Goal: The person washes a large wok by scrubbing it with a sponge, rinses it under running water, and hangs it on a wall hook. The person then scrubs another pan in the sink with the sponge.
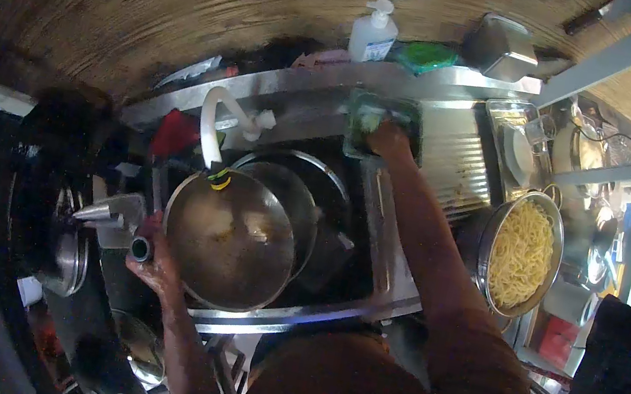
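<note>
Wrapped round the handle of a metal wok, my left hand [158, 264] is closed at the pan's lower left. The wok [227, 245] sits on the stove under a curved white spout [212, 124], with some liquid and small bits in it. My right hand [389, 140] reaches into a green container [354, 143] behind the stove. Pale green pieces [371, 118] lie beside its fingers, which are partly hidden, so what they grip cannot be made out.
A pot of noodles [521, 254] stands at the right. Behind it are a ridged metal tray [458, 155] and a clear container [519, 153]. A pump bottle [373, 37] and a metal box [502, 48] stand on the back ledge. Steel pans [71, 264] are at the left.
</note>
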{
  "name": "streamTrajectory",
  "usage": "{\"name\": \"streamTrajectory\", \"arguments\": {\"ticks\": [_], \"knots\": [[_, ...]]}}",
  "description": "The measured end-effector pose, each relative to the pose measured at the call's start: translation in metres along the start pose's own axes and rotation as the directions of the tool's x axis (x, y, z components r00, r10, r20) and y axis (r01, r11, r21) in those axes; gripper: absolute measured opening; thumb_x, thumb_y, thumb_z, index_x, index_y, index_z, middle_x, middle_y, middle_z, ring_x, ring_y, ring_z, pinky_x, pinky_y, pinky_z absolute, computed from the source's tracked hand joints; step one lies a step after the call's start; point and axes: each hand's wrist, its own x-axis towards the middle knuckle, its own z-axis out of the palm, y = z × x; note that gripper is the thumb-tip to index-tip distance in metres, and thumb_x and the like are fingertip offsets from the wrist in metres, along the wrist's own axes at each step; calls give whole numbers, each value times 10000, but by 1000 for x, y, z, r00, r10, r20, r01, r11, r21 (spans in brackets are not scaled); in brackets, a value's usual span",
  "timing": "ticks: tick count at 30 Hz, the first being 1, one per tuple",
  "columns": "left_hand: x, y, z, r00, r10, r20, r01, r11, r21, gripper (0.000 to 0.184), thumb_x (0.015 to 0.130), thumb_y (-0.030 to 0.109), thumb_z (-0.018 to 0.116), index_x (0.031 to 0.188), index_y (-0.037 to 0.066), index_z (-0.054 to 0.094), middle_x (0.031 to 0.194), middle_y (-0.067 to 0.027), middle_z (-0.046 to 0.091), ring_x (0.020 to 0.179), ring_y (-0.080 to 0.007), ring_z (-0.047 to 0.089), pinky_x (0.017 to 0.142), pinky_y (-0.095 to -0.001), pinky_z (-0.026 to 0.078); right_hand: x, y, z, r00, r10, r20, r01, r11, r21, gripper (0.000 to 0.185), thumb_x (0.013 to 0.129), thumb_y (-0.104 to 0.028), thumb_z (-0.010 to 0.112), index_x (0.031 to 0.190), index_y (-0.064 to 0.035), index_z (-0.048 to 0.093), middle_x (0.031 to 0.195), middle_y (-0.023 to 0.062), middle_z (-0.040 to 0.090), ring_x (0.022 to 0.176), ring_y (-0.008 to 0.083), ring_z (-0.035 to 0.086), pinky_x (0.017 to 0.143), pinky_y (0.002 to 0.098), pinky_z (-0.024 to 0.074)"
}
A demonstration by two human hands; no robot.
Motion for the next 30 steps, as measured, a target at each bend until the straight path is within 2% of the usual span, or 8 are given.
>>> {"name": "streamTrajectory", "arguments": {"ticks": [6,10,12,14,17,21,27,30], "knots": [[-9,11,9,991,-53,121,116,788,-605,232,861,9,570,1050,-89,662,1050,-114,679,918,-165,634,842,-305,496,1,-1,-14,987,-99,-126,60,958,-282,569,857,-455,586,1234,-29,567,1199,197,607,1121,396,572,974,443,460],[-1,-6,15,1000,13,9,-8,903,-429,244,823,-18,604,1054,-58,676,1043,-111,683,936,-171,638,851,-324,501,-25,-27,-56,955,-53,-292,-20,970,-242,593,851,-434,619,1252,-5,534,1169,207,614,1074,411,595,928,451,492],[-8,16,32,990,131,-41,-130,991,41,180,784,-46,624,944,-18,699,946,-91,691,904,-165,638,881,-350,498,-54,-73,-79,943,32,-331,-15,998,53,601,866,-446,610,1237,15,506,1147,227,599,1053,417,587,900,456,489],[-8,10,37,987,155,-36,-156,988,-20,123,781,-59,612,868,-13,684,880,-77,681,872,-160,633,896,-363,493,-102,-123,-86,978,63,-200,17,927,376,599,868,-438,624,1210,35,490,1122,237,578,1027,412,573,876,464,476],[-9,7,47,964,266,14,-266,964,-26,91,779,-69,587,760,8,631,784,-52,645,802,-152,614,902,-373,487,-147,-173,27,817,-231,-528,535,644,546,571,836,-349,683,1213,26,473,1076,220,547,997,380,545,860,488,449],[-18,25,61,933,353,64,-358,928,104,81,738,-76,615,740,3,596,738,-45,614,740,-141,581,807,-328,488,-216,-250,71,895,-412,-171,444,859,255,584,810,-220,691,1288,10,448,1088,199,551,1029,356,533,893,453,435],[-20,40,48,859,347,376,-450,863,232,119,728,-50,669,716,20,573,699,-54,594,647,-126,542,614,-284,451,-206,-308,64,929,-322,-183,277,277,920,487,880,-194,591,1308,-4,456,1150,185,568,1057,321,539,925,415,429],[-12,47,40,808,430,402,-536,820,202,61,775,-15,688,760,21,641,757,-26,651,672,-103,562,609,-273,462,-158,-270,145,941,-258,-220,307,374,875,395,894,-180,569,1253,-31,506,1172,163,576,1042,296,557,894,405,457]]}}
